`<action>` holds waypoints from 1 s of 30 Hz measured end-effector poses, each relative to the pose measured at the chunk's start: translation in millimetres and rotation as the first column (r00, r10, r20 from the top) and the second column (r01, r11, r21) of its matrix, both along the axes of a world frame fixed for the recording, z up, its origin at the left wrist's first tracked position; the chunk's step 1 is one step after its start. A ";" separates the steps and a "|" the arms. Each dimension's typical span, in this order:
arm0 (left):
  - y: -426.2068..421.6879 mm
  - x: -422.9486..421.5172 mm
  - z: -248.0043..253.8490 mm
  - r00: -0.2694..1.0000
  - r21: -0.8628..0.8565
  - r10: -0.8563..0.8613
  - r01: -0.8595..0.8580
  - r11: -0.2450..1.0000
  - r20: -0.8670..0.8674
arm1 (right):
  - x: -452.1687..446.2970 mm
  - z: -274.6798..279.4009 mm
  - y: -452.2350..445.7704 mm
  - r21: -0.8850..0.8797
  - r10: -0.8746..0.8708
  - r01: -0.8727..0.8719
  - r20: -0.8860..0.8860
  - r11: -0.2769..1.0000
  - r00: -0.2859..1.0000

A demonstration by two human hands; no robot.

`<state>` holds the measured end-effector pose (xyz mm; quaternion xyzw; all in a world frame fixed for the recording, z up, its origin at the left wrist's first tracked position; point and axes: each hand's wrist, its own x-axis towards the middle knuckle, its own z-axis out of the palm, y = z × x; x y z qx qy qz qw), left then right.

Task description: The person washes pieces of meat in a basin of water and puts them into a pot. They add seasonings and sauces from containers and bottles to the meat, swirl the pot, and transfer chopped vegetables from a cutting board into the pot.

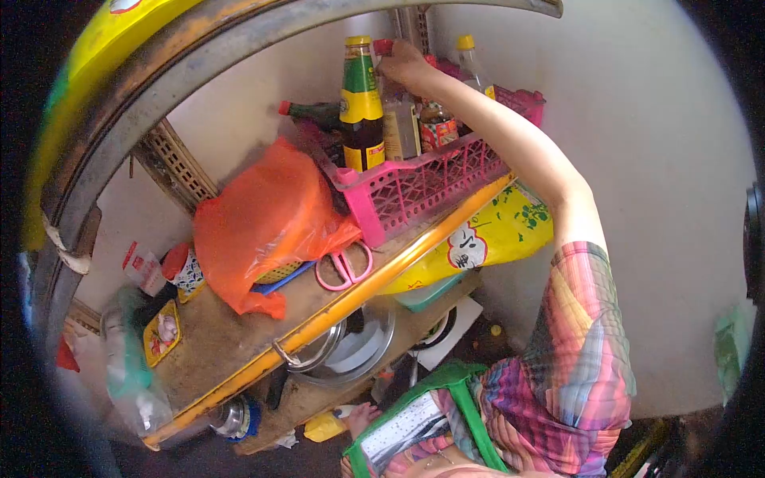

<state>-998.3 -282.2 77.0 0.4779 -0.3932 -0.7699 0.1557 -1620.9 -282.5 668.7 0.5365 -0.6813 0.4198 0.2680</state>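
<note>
At the top of the view my right hand (405, 65) is closed around the neck of a clear bottle (401, 127) with a red cap (383, 48) and a pale label. The bottle stands upright in a pink plastic basket (430, 187). Beside it is a dark sauce bottle (363, 103) with a yellow cap and a green and yellow label. A jar with a red label (437, 127) and another yellow-capped bottle (476, 68) are in the basket too. Low in the view, my left hand (362, 417) hangs with its fingers loosely apart, near a yellow item (323, 427).
The basket sits on a shelf with an orange edge (335, 315). An orange plastic bag (267, 219), pink-handled scissors (346, 269) and a small yellow tray (162, 333) share this shelf. Below are a yellow printed bag (490, 239) and a glass bowl (358, 350). A curved metal bar (263, 32) crosses above.
</note>
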 end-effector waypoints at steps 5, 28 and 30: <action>0.7 -5.3 17.9 0.999 0.004 -0.025 0.025 1.000 0.042 | 26.0 -8.8 24.1 -0.140 -0.006 0.047 0.282 0.989 0.959; 21.2 -9.2 11.1 0.986 -0.104 -0.070 0.087 0.991 0.154 | 126.6 -12.2 123.8 -0.707 0.459 -0.305 0.031 0.638 0.888; 25.4 -31.7 40.5 0.994 -0.091 -0.074 0.081 0.993 0.081 | 142.9 -9.3 147.0 -0.781 0.535 -0.394 -0.091 0.485 0.840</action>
